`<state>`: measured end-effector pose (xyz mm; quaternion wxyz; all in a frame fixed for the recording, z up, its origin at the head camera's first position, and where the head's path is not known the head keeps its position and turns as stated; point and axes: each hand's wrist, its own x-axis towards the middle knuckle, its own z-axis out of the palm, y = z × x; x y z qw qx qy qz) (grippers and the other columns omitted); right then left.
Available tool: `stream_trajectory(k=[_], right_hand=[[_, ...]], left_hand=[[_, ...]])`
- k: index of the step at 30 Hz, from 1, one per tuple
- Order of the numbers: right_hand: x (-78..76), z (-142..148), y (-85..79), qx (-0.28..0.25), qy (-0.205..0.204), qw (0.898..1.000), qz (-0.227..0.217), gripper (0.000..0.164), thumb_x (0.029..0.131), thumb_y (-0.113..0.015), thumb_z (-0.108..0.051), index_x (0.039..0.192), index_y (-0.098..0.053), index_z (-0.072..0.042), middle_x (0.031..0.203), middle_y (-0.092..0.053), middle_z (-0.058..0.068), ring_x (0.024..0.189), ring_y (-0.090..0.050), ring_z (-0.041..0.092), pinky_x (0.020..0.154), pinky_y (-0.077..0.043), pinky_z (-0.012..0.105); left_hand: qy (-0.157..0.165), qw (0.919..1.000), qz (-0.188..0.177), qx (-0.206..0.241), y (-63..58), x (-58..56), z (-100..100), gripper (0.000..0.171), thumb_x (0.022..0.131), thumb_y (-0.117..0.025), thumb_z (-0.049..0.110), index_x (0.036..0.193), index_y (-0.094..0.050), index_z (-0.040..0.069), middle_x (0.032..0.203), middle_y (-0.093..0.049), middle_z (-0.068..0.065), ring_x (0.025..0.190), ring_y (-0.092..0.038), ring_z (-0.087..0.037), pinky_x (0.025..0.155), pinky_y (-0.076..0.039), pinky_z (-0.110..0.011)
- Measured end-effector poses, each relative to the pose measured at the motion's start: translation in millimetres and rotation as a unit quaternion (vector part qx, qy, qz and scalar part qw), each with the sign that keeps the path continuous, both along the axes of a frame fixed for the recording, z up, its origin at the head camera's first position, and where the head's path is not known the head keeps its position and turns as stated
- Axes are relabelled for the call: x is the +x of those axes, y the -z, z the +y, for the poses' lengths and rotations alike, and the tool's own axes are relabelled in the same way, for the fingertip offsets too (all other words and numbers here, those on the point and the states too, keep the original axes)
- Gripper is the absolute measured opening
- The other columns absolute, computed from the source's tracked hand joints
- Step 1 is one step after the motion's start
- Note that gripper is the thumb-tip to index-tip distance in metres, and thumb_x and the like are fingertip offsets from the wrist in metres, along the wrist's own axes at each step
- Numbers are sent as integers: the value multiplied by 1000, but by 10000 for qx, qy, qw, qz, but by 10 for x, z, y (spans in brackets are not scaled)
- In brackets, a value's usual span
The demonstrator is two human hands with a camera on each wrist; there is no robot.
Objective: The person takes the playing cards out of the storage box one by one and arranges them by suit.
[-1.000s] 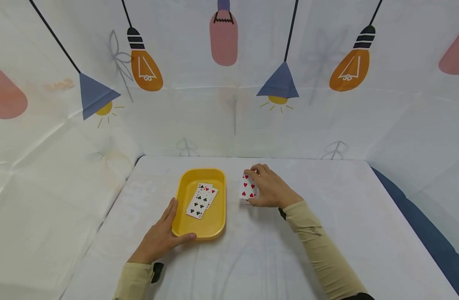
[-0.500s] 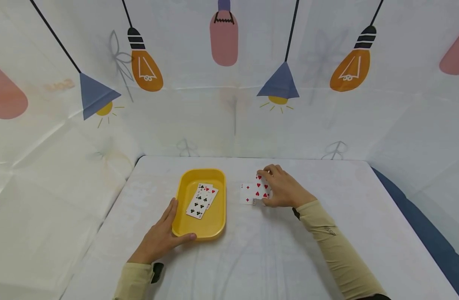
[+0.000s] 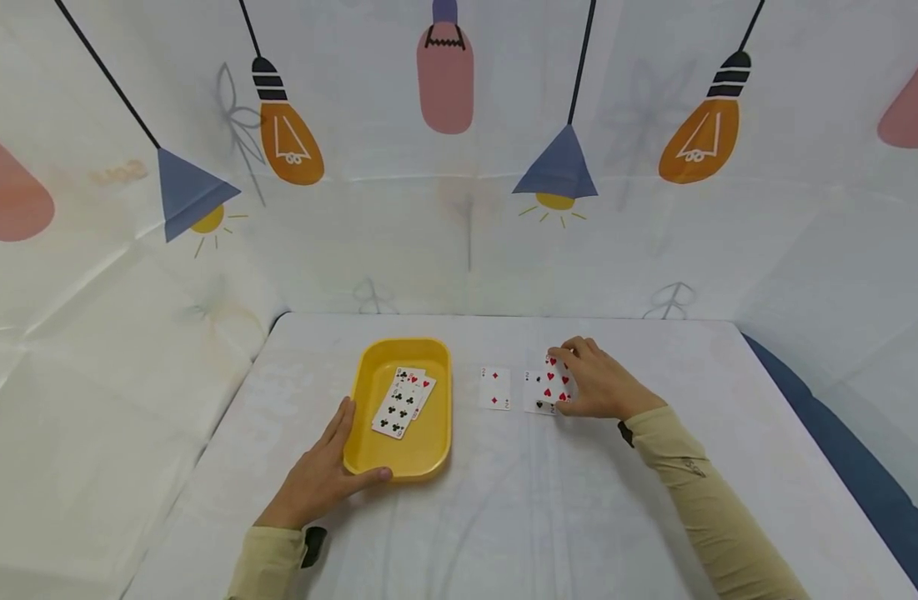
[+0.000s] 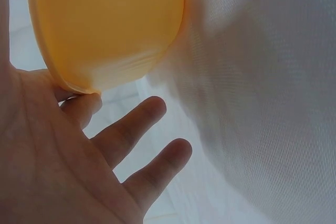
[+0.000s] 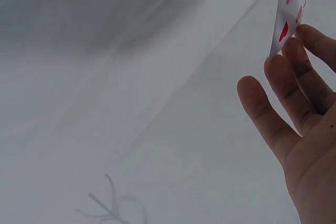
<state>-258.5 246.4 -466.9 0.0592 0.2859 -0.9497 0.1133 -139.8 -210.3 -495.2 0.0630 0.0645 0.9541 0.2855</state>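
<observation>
My left hand (image 3: 319, 479) holds the near-left corner of a yellow tray (image 3: 424, 454), thumb along the front rim and fingers along the left side. In the left wrist view a fingertip bends at the tray's rim while two other fingers stretch free. Between thumb and fingers my right hand (image 3: 601, 385) pinches a hearts playing card (image 3: 553, 379), tilted and partly covered by the hand. It overlaps a black-suit card (image 3: 532, 392) on the table. Left of that, a two of diamonds (image 3: 495, 389) lies face up. The right wrist view shows the hearts card (image 5: 289, 11) at the fingertips.
Inside the tray a clubs card (image 3: 394, 410) lies partly over another hearts card (image 3: 425, 388). A white cloth covers the table (image 3: 489, 525). Behind it hangs a white sheet (image 3: 398, 242) printed with lamps and bulbs.
My right hand has moved right with the hearts card, uncovering the two of diamonds and then part of the black-suit card. My left hand and the tray have stayed in place.
</observation>
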Motion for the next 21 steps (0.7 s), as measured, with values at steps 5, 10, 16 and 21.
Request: stream_trajectory(k=[5,10,16,21], right_hand=[[6,93,74,49,10,10000,-18,79,71,-84,-33,138,-56,-3,127,-51,16,115,-48,33,91,-51,48],[29,149,99,33,32,10000,-50,78,70,-84,-32,137,-56,-2,126,-51,17,115,-48,35,92,-51,50],[45,218,177,154,147,9996,-180,79,71,-85,-33,138,-56,-3,126,-51,17,115,-49,35,92,-51,50],[64,289,201,190,183,9993,-270,79,70,-85,-30,138,-56,-2,126,-51,17,113,-49,34,91,-51,50]], left_hand=[[-45,10000,-69,-15,2,-4,10,127,76,-71,76,164,3,21,171,0,-4,148,-28,-41,111,-33,-64],[-70,9999,-153,-26,4,-9,12,128,76,-71,76,164,5,22,171,1,-3,149,-27,-41,111,-33,-64],[-66,9999,-123,-30,5,-1,7,127,77,-71,74,164,5,21,171,0,-4,148,-27,-42,111,-33,-65],[-46,9999,-104,10,-6,0,10,127,77,-72,73,164,4,21,171,-1,-5,148,-28,-43,110,-33,-65]])
